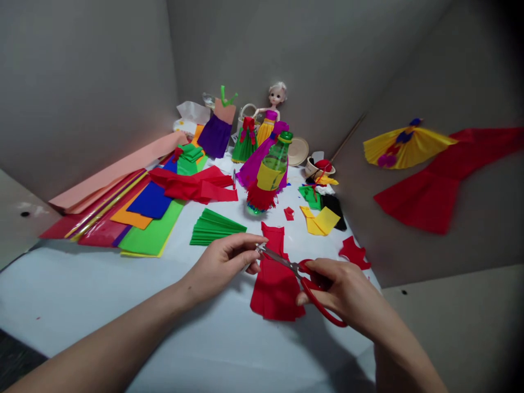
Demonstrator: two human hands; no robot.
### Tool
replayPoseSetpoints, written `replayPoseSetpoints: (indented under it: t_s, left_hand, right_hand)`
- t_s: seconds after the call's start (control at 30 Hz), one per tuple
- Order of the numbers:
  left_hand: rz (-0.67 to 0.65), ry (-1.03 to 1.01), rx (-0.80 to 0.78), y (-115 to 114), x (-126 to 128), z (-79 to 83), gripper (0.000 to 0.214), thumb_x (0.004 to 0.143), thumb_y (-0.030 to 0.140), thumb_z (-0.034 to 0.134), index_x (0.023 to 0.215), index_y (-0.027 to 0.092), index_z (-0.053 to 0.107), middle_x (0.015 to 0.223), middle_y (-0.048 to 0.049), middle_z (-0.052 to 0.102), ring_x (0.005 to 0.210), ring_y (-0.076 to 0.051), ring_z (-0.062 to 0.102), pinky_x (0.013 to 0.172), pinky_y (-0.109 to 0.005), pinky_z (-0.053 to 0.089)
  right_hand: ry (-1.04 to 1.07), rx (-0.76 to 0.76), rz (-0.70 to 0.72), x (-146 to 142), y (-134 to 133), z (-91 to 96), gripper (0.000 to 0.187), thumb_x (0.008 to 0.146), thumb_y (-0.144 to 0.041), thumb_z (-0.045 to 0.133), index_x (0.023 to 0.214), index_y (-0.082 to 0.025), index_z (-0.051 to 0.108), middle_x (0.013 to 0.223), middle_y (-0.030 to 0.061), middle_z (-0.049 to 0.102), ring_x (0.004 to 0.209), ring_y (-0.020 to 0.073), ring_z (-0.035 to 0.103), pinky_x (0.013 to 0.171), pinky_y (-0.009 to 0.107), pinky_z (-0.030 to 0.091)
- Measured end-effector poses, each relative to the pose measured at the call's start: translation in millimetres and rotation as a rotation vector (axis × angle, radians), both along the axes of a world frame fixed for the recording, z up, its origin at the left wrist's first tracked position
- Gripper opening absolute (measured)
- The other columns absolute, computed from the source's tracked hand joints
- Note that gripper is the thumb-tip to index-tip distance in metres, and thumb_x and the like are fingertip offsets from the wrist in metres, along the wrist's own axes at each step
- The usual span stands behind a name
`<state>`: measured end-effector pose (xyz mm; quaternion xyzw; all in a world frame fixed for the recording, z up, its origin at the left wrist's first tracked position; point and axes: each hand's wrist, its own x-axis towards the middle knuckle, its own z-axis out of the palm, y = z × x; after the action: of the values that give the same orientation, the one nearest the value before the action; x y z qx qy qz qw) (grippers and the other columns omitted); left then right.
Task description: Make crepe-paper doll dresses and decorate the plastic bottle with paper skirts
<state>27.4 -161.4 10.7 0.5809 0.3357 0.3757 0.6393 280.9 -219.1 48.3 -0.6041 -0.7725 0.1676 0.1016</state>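
Note:
My right hand (344,286) is closed round the red handles of a pair of scissors (289,263). Their blades point left, with the tips at a small white strip (260,247) pinched in my left hand (225,259). Whether the strip is tape or paper I cannot make out. Under the blades a red dress-shaped paper piece (276,295) lies flat on the white table. A pleated green paper fan (216,228) lies just beyond my left hand. Behind them stands a green bottle (272,174) with a yellow band and red paper fringe.
Coloured paper sheets (151,240) are piled on the left. At the back are a doll (272,114) and several paper dresses, one purple (215,136). Yellow scraps (321,221), a black phone-like slab (334,210) and a small basket (317,170) sit right. Paper dresses hang on the right wall (434,191).

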Motion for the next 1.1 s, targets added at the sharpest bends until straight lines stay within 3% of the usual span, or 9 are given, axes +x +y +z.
replayPoseSetpoints:
  t_s: [0.73,0.93,1.1]
  left_hand:
    - [-0.039,-0.006,-0.040,1.0,-0.8,-1.1,0.026,0.088,0.024,0.062,0.113,0.020,0.067,0.086,-0.0003,0.065,0.070,-0.010,0.066,0.070,-0.025,0.056]
    - [0.016,-0.025,-0.025,3.1,-1.1,1.2,0.028,0.089,0.027,0.061,0.115,0.019,0.064,0.086,-0.0018,0.067,0.071,-0.011,0.065,0.070,-0.026,0.055]
    - [0.108,0.030,0.063,4.5,-2.6,-1.8,0.031,0.091,0.031,0.059,0.120,0.020,0.060,0.086,-0.0017,0.066,0.073,-0.012,0.067,0.070,-0.027,0.055]
  right_hand:
    - [-0.146,0.031,-0.041,0.2,-5.6,2.7,0.036,0.078,-0.059,0.069,0.091,-0.025,0.070,0.078,0.0006,0.070,0.067,0.0178,0.062,0.058,0.027,0.041]
    - [-0.210,0.077,-0.152,16.4,-8.0,3.8,0.037,0.081,-0.061,0.064,0.087,-0.025,0.070,0.075,0.0019,0.070,0.065,0.0188,0.062,0.055,0.028,0.040]
    - [-0.233,0.131,-0.246,27.3,-5.1,-7.6,0.047,0.082,-0.067,0.057,0.088,-0.023,0.071,0.071,0.0043,0.070,0.061,0.0199,0.063,0.053,0.028,0.041]
